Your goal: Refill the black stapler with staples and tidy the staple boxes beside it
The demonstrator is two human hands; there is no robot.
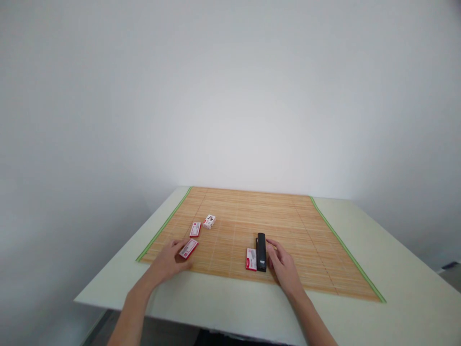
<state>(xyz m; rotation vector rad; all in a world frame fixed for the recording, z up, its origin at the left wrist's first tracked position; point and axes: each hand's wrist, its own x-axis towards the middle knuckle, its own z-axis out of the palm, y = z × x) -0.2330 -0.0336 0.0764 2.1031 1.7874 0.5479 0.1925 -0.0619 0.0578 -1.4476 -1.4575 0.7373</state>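
My left hand (171, 259) grips a small red-and-white staple box (189, 248) between thumb and fingers, near the left front of the bamboo mat. Just beyond it lies a similar red-and-white box (195, 229), with a white box bearing a dark printed picture (209, 221) to its right. A black stapler (261, 252) lies lengthwise on the mat, pointing away from me. Against its left side rests another red-and-white box (251, 259). My right hand (283, 266) is at the stapler's right side, fingers loosely bent and apart; whether they touch it I cannot tell.
The bamboo mat (259, 209) with green edging covers much of a white table (201, 293). Behind the table rises a plain pale wall (248, 120). A dark object (449, 265) shows at the far right edge of view.
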